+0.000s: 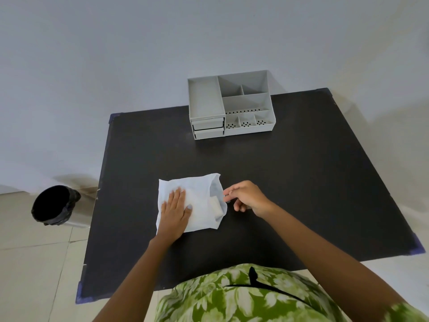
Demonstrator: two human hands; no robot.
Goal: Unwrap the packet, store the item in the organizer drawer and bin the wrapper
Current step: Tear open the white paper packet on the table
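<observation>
A white plastic packet (199, 194) lies flat on the black table (301, 182), its mouth open toward the right. A white folded item (216, 206) shows inside that opening. My left hand (175, 211) presses flat on the packet's left half, fingers spread. My right hand (246, 196) hovers at the open mouth, fingertips touching or nearly touching the wrapper's edge, holding nothing that I can see. The grey organizer (232, 104) stands at the table's far edge, with two shut drawers (207, 129) at its lower left.
A bin lined with a black bag (53, 204) stands on the tiled floor left of the table. A pale wall rises behind the organizer. My green patterned clothing fills the bottom of the view.
</observation>
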